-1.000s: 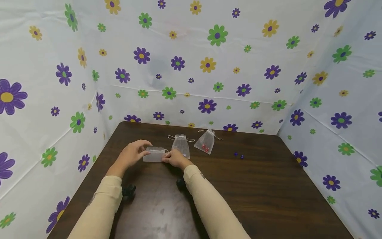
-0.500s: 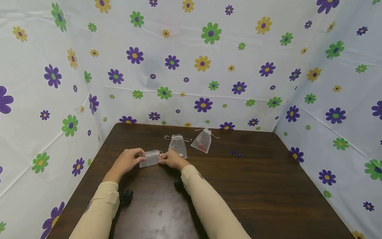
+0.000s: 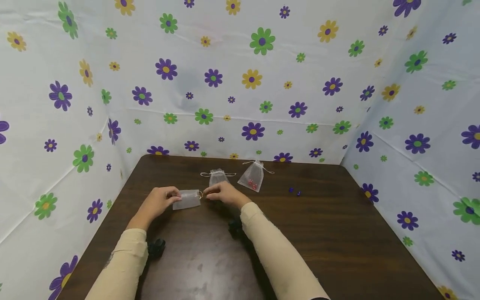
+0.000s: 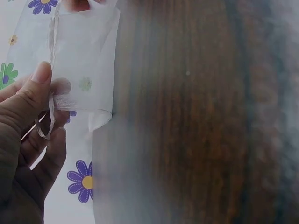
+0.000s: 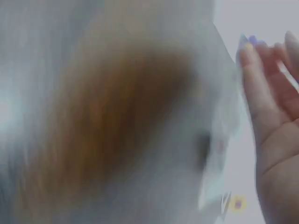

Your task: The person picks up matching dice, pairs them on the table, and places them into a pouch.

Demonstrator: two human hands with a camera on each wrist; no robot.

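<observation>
A small white sheer drawstring pouch (image 3: 189, 201) is held sideways over the table's left side. My left hand (image 3: 156, 205) pinches its left end between thumb and fingers; in the left wrist view the thumb (image 4: 41, 74) presses on the fabric next to a hanging cord loop (image 4: 43, 130). My right hand (image 3: 228, 196) is just beyond the pouch's right end, fingertips close to the yellowish cord loop (image 3: 200, 194) there. In the blurred right wrist view its fingers (image 5: 257, 88) are extended, with no pouch visible between them. The sheer fabric shows nothing inside.
A second sheer pouch (image 3: 217, 176) lies behind my right hand, partly hidden by it. To its right lies a pouch (image 3: 256, 171) with red dice (image 3: 253, 184) inside. Two dark blue dice (image 3: 291, 189) sit on the brown wooden table (image 3: 337, 233). A flower-printed curtain (image 3: 277, 79) surrounds the table.
The pouch has shifted left and toward me with my left hand on it. My right hand has come away from its right end, moving slightly right with the fingers loosening.
</observation>
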